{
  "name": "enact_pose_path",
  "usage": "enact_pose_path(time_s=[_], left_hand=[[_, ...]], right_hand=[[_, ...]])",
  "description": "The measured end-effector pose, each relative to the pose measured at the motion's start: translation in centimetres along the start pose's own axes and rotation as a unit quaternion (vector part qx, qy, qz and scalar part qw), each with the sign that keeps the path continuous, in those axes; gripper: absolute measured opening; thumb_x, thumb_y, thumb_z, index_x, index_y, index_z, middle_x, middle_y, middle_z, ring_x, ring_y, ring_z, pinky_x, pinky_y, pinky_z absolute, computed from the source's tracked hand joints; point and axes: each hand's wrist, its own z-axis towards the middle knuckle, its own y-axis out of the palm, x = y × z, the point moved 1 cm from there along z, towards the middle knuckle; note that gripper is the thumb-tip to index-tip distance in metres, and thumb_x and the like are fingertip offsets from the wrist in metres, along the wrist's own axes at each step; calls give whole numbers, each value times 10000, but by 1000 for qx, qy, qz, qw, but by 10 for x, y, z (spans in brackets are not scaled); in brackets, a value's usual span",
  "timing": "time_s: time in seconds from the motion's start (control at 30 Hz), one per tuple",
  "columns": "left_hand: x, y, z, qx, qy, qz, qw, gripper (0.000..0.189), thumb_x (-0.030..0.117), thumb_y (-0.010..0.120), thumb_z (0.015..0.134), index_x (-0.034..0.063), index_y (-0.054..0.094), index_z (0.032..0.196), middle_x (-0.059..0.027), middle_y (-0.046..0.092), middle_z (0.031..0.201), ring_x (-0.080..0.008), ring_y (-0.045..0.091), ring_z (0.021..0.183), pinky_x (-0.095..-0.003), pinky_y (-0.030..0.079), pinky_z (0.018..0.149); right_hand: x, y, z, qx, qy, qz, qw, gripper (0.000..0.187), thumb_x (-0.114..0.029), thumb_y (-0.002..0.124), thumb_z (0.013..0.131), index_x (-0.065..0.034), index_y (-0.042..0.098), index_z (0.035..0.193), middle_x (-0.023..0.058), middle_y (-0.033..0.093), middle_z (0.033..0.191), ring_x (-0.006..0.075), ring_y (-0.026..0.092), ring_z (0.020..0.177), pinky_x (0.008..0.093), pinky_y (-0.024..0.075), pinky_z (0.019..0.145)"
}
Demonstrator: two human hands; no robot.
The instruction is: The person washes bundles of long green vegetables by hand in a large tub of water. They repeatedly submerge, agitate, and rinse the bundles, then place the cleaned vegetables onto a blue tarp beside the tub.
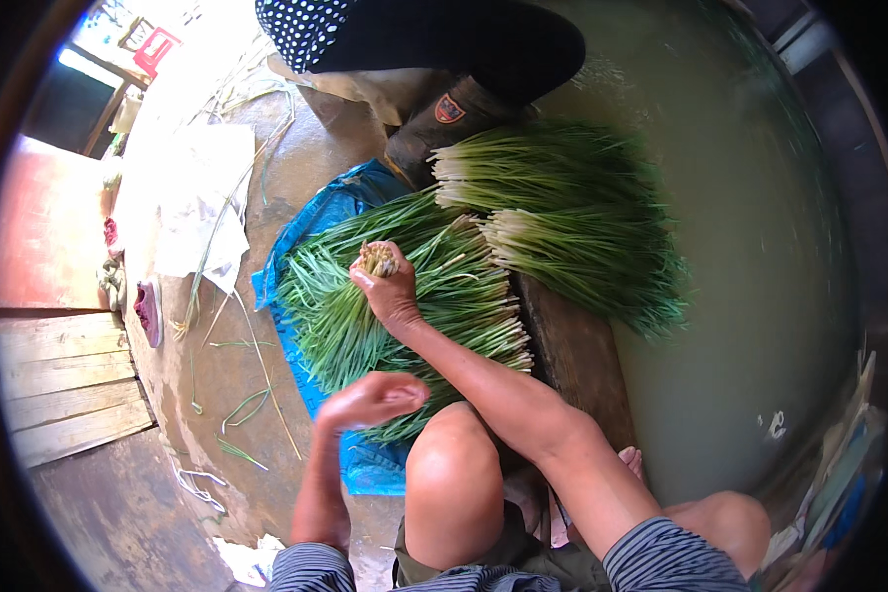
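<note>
My right hand (388, 285) is closed around a bunch of long green stalks, probably garlic chives, its pale cut ends (379, 259) pointing up. The bunch's leaves hang over a thick pile of green stalks (473, 311) on a blue plastic sheet (303, 222). My left hand (377, 399), slightly blurred, hovers at the near edge of the pile with its fingers curled; nothing shows in it. To the right of the pile lie two bundles with whitish ends, an upper one (533, 166) and a lower one (577, 244), their leaves reaching over murky water.
Another person's rubber boot (451, 126) stands beyond the pile. A wooden beam (577, 355) edges the greenish water (732, 296) on the right. Loose stalks (248, 399), a white sheet (207, 207) and a dark red shoe (148, 312) lie on the wet floor at left.
</note>
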Motion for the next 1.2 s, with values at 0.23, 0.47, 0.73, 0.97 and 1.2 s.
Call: enact_pose_path(time_s=[0.23,0.47,0.73,0.97,1.2], left_hand=[[15,-123,29,407,142,-67,900,223,199,727,874,23,678,1001,-56,672,907,-125,624,814,-284,522,740],[-10,-131,146,159,35,305,938,452,385,832,729,75,684,1022,-73,692,968,-218,657,889,-363,523,773],[-50,-103,174,178,19,422,889,253,311,777,768,97,698,877,-99,680,851,-282,670,817,-416,527,714],[-31,-91,170,58,91,88,990,207,162,749,840,38,702,999,-41,703,830,-90,618,792,-292,510,747],[-23,-66,194,-137,66,147,977,376,229,802,811,57,634,1100,-26,665,1033,-130,587,995,-312,475,881]], right_hand=[[-3,-7,-35,-58,54,14,997,289,54,698,772,-51,561,1004,5,649,883,79,624,822,252,513,760],[-12,-29,-55,-83,37,18,996,291,19,690,764,-65,562,1011,3,635,842,70,606,789,252,508,734],[-9,-32,-64,-140,33,14,990,289,-21,717,771,-81,574,1014,12,659,858,81,629,827,268,516,783],[-10,-31,-70,-173,11,5,985,299,2,695,759,-74,559,1013,9,643,833,96,621,786,275,518,763],[-10,-36,-72,-169,-4,-7,986,303,16,699,748,-74,545,993,-2,635,836,84,606,780,278,508,738]])
